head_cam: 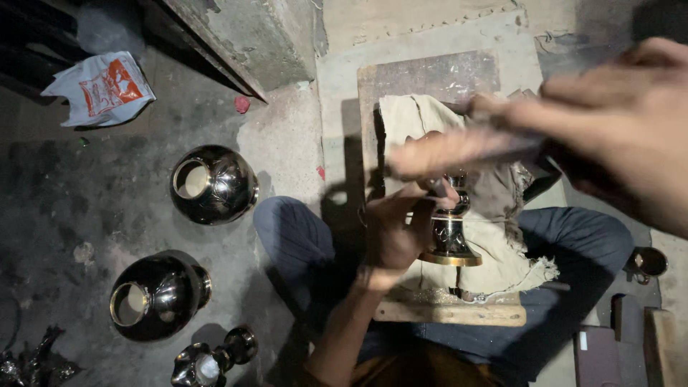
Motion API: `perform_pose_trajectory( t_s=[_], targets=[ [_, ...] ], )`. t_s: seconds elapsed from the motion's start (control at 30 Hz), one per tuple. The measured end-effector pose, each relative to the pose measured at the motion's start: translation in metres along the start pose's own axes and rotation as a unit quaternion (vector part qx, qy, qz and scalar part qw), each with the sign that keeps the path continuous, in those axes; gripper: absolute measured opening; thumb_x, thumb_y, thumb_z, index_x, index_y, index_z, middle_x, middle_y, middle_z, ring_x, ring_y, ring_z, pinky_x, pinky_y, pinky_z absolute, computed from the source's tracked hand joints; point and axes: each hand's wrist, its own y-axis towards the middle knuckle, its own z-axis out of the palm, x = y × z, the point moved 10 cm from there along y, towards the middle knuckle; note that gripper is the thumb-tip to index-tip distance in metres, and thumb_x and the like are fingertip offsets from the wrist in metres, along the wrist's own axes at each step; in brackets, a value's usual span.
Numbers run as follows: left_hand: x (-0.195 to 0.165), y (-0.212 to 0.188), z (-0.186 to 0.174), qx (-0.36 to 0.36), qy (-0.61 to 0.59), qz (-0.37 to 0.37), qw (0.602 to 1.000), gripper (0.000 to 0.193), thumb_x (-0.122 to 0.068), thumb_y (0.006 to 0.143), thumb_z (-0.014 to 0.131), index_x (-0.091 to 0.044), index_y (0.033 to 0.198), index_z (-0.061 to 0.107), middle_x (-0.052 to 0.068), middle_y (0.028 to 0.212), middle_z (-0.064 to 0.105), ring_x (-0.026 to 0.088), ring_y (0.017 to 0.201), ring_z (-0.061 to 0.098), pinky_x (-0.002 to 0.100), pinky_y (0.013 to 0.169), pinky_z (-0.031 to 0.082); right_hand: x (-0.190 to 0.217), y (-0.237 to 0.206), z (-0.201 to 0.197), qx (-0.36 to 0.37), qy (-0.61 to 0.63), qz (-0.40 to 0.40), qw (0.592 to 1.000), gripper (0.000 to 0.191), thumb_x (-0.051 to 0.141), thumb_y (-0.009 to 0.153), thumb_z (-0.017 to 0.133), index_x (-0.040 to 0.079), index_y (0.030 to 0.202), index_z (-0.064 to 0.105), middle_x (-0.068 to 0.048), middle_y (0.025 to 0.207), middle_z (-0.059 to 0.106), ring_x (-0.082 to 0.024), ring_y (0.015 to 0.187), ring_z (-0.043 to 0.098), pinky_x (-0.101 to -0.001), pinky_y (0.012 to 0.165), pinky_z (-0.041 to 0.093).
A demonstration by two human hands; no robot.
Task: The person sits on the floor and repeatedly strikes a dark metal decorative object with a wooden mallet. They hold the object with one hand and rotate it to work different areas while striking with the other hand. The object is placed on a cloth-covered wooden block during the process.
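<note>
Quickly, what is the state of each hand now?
Left hand: closed around the brass stand on the cloth.
Right hand: blurred, seems to grip a long tool; grip unclear.

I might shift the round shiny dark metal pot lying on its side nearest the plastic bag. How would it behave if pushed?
The round shiny dark metal pot would probably roll, since it lies on its bulging side. Its polished surface looks slippery. Being metal, it is likely stiff and fairly heavy.

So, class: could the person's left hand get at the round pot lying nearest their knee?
Probably yes. The left hand grips a brass stand, but bare floor lies between it and the pot.
</note>
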Motion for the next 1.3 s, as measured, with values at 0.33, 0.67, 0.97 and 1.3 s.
perform_pose_trajectory(
  t_s=[0.33, 0.67, 0.97, 1.3],
  targets=[
    [-0.001, -0.011, 0.002, -0.009, 0.11, -0.025, 0.994, 0.005, -0.008, 0.105, 0.063, -0.008, 0.106, 0.068, 0.005, 0.1, 0.078, 0.017, 0.091, 0.079, 0.029, 0.078, 0.063, 0.01, 0.011, -0.01, -0.059, -0.198, -0.057, 0.977, 0.086, 0.03, 0.082, 0.073, 0.054, 0.154, 0.033, 0.002, 0.135, 0.067, -0.018, 0.112, 0.071, -0.0437, 0.104, 0.05],
    [-0.004, -0.011, 0.003, -0.021, 0.069, -0.048, 0.996, 0.005, -0.012, 0.106, 0.064, -0.011, 0.11, 0.066, 0.003, 0.107, 0.078, 0.017, 0.092, 0.08, 0.027, 0.079, 0.065, -0.02, -0.016, -0.014, -0.072, 0.209, -0.019, 0.975, 0.099, 0.004, 0.065, 0.076, 0.02, 0.159, 0.047, -0.005, 0.103, 0.074, -0.016, 0.095, 0.073, -0.0392, 0.092, 0.057],
    [-0.002, -0.011, 0.009, -0.033, 0.1, -0.042, 0.994, 0.002, -0.011, 0.105, 0.066, -0.013, 0.106, 0.066, 0.003, 0.105, 0.078, 0.017, 0.088, 0.08, 0.028, 0.075, 0.064, -0.013, -0.004, -0.061, -0.119, 0.177, -0.022, 0.977, 0.088, 0.004, 0.072, 0.069, 0.013, 0.156, 0.044, -0.012, 0.103, 0.07, -0.023, 0.093, 0.072, -0.0389, 0.088, 0.057],
    [-0.009, -0.001, 0.012, -0.03, 0.149, -0.015, 0.988, 0.015, -0.003, 0.093, 0.076, -0.011, 0.105, 0.072, 0.005, 0.099, 0.077, 0.018, 0.089, 0.079, 0.028, 0.077, 0.064, -0.015, 0.004, -0.02, -0.041, 0.013, 0.008, 0.999, 0.09, 0.018, 0.077, 0.074, 0.033, 0.159, 0.038, -0.008, 0.124, 0.073, -0.023, 0.099, 0.075, -0.0413, 0.098, 0.058]
  ],
)
